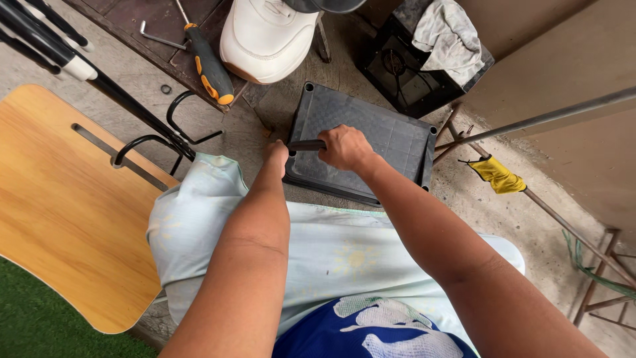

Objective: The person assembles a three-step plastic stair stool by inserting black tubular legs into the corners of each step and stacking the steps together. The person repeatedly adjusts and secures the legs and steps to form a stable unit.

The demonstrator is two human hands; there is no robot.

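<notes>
On floor before knees: dark plastic tray (pixel 391 136), nothing inside. Right hand (pixel 344 147) fisted round black rod (pixel 306 144) at tray's near edge; left hand (pixel 277 154) curled on rod's end. Wooden board (pixel 59 212) crowds left, screwdriver (pixel 209 66) beyond.

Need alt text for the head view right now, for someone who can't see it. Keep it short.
Seen from above, the right hand grips a short dark tool handle over a dark grey plastic panel on the concrete floor, and the left hand touches the handle's end. A wooden seat board lies left; an orange-and-black screwdriver and white shoe lie beyond.
</notes>
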